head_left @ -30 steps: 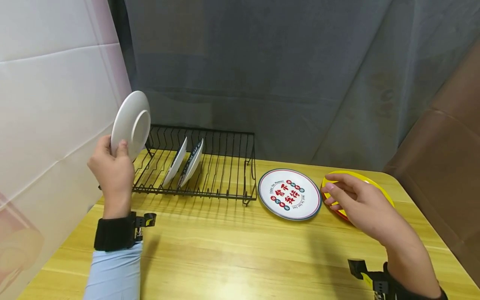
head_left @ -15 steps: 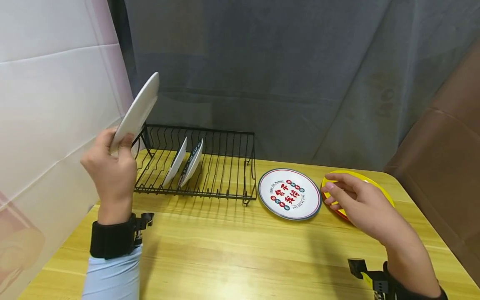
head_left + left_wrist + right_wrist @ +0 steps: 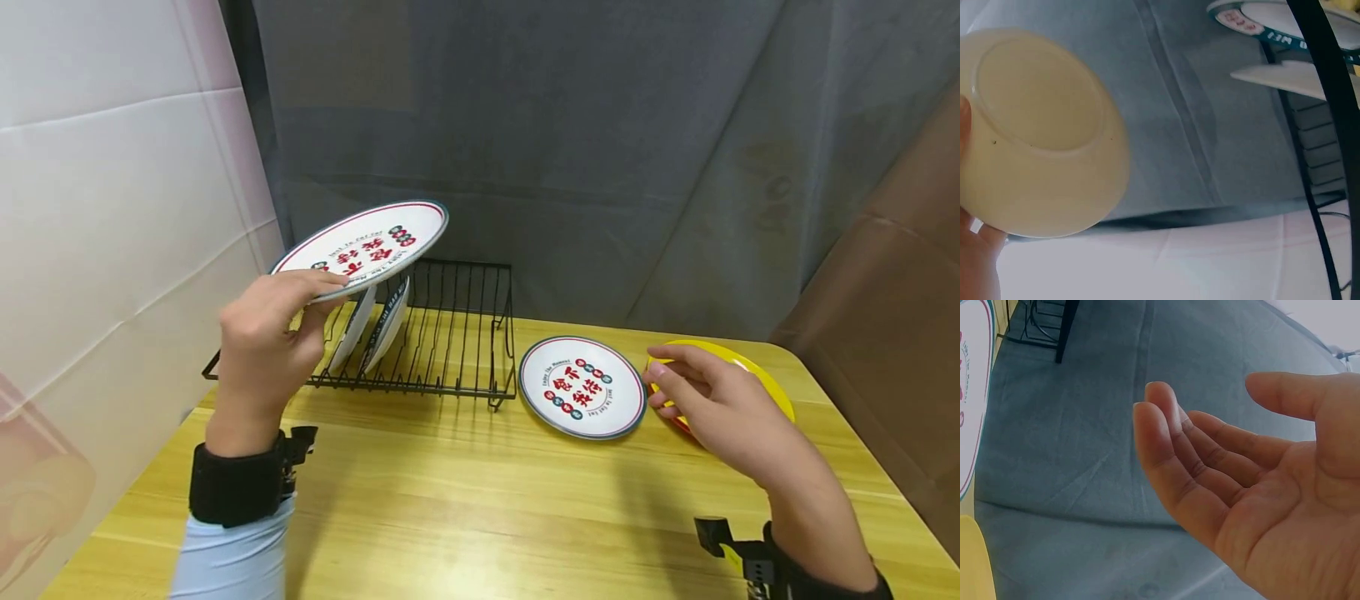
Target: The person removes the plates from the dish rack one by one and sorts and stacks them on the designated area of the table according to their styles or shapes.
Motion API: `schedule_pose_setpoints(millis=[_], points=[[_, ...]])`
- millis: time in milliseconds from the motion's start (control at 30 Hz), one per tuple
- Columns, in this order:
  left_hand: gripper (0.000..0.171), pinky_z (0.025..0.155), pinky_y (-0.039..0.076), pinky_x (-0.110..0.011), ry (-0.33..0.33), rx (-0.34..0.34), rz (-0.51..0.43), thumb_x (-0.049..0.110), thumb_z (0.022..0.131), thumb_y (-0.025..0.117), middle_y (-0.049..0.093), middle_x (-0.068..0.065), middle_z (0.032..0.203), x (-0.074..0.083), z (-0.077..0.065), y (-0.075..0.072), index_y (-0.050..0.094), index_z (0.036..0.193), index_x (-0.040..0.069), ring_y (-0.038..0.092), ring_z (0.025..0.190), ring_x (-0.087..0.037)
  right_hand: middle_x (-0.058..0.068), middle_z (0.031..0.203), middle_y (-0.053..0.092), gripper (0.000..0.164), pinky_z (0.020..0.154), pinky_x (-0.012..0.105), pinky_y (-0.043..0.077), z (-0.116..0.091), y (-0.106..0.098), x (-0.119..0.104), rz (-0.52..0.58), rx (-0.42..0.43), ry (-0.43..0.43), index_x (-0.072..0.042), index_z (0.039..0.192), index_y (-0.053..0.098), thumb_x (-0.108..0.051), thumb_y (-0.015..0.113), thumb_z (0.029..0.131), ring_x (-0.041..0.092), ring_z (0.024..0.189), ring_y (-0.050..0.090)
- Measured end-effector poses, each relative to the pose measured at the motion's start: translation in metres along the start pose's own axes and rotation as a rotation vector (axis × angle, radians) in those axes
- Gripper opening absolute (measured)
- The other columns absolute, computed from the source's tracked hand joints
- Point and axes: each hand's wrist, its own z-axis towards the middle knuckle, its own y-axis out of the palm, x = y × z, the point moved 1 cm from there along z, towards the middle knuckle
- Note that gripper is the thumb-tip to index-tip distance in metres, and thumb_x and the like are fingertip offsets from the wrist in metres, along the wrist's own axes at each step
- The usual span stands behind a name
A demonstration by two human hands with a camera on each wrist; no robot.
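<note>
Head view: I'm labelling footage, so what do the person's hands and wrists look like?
The left hand and right hand are bare. The left wrist has a wide black wristband with a small black bracket, then a light blue sleeve. The right wristband is black too, its angular bracket yellow-marked; no sleeve shows there.

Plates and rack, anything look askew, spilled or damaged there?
One small oddity: in the left wrist view, a dark speck on the underside of the plate in the left hand; dirt or chip, I can't tell. Otherwise nothing stands out: no spill shows, and two plates stand on edge in the rack.
</note>
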Motion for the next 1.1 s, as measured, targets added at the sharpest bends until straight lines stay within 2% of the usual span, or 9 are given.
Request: schedule_pose_setpoints(millis=[133, 200, 333, 500, 667, 767, 867, 967, 1100], points=[[0.016, 0.086, 0.062, -0.045, 0.098, -0.042, -0.020, -0.014, 0.090, 0.068, 0.083, -0.016, 0.094, 0.011, 0.003, 0.007, 0.079, 0.092, -0.002, 0.078, 0.087, -0.036, 0.017, 0.133, 0.069, 0.064, 0.072, 0.018, 0.059, 0.000, 0.003, -0.002, 0.034, 0.002, -0.004, -0.005, 0.159, 0.043, -0.044, 0.056, 0.110, 0.007, 0.090, 0.067], [0.019, 0.084, 0.063, -0.050, 0.140, -0.054, -0.033, -0.016, 0.089, 0.066, 0.083, -0.015, 0.093, 0.019, 0.005, 0.012, 0.079, 0.091, -0.002, 0.079, 0.088, -0.035, 0.016, 0.132, 0.069, 0.062, 0.073, 0.018, 0.059, 0.000, 0.004, -0.003, 0.059, 0.005, -0.012, -0.005, 0.160, 0.042, -0.041, 0.056, 0.111, 0.008, 0.089, 0.068], [0.022, 0.081, 0.065, -0.047, 0.251, -0.067, -0.052, -0.017, 0.087, 0.065, 0.083, -0.012, 0.092, 0.042, 0.007, 0.024, 0.079, 0.089, 0.000, 0.081, 0.087, -0.032, 0.005, 0.128, 0.071, 0.057, 0.073, 0.019, 0.059, -0.002, 0.004, -0.003, 0.125, 0.017, -0.059, -0.008, 0.159, 0.043, -0.040, 0.051, 0.113, 0.009, 0.090, 0.071], [0.017, 0.081, 0.066, -0.037, 0.456, -0.097, -0.092, -0.009, 0.091, 0.069, 0.084, -0.008, 0.095, 0.077, 0.003, 0.048, 0.079, 0.090, 0.005, 0.081, 0.088, -0.024, -0.005, 0.117, 0.075, 0.052, 0.077, 0.026, 0.065, -0.003, 0.001, 0.001, 0.365, 0.010, -0.189, 0.000, 0.155, 0.044, -0.032, 0.045, 0.115, 0.018, 0.090, 0.076], [0.011, 0.084, 0.065, -0.029, 0.600, -0.120, -0.096, 0.001, 0.095, 0.072, 0.084, 0.000, 0.095, 0.105, -0.003, 0.069, 0.079, 0.092, 0.009, 0.080, 0.090, -0.015, -0.005, 0.116, 0.068, 0.062, 0.076, 0.026, 0.065, -0.003, -0.002, 0.006, 0.487, -0.008, -0.161, 0.008, 0.158, 0.035, -0.037, 0.041, 0.116, 0.014, 0.092, 0.072], [0.008, 0.084, 0.064, -0.027, 0.639, -0.121, -0.075, 0.006, 0.095, 0.076, 0.084, 0.003, 0.096, 0.112, -0.007, 0.074, 0.077, 0.090, 0.012, 0.080, 0.091, -0.013, -0.004, 0.100, 0.066, 0.063, 0.063, 0.027, 0.060, -0.003, -0.004, 0.007, 0.519, -0.015, -0.114, 0.007, 0.155, 0.036, -0.041, 0.041, 0.115, 0.015, 0.077, 0.065], [0.007, 0.084, 0.064, -0.027, 0.650, -0.114, -0.072, 0.008, 0.095, 0.078, 0.084, 0.003, 0.098, 0.114, -0.008, 0.076, 0.076, 0.089, 0.012, 0.080, 0.092, -0.013, 0.002, 0.084, 0.067, 0.058, 0.049, 0.033, 0.049, -0.003, -0.004, 0.006, 0.596, -0.029, -0.074, 0.004, 0.152, 0.037, -0.039, 0.047, 0.114, 0.023, 0.058, 0.053], [0.006, 0.085, 0.064, -0.028, 0.649, -0.111, -0.081, 0.008, 0.094, 0.079, 0.084, 0.003, 0.099, 0.113, -0.008, 0.076, 0.077, 0.090, 0.012, 0.080, 0.093, -0.013, 0.002, 0.085, 0.072, 0.055, 0.047, 0.032, 0.047, -0.003, -0.004, 0.005, 0.640, -0.024, -0.050, 0.000, 0.154, 0.038, -0.033, 0.053, 0.113, 0.023, 0.053, 0.051], [0.004, 0.089, 0.064, -0.029, 0.633, -0.141, -0.084, 0.009, 0.094, 0.080, 0.084, 0.003, 0.101, 0.113, -0.008, 0.076, 0.078, 0.094, 0.013, 0.079, 0.097, -0.014, 0.002, 0.090, 0.077, 0.036, 0.051, 0.028, 0.055, -0.003, -0.004, 0.007, 0.745, 0.001, -0.049, -0.009, 0.144, 0.052, -0.024, 0.058, 0.111, 0.021, 0.056, 0.058]])
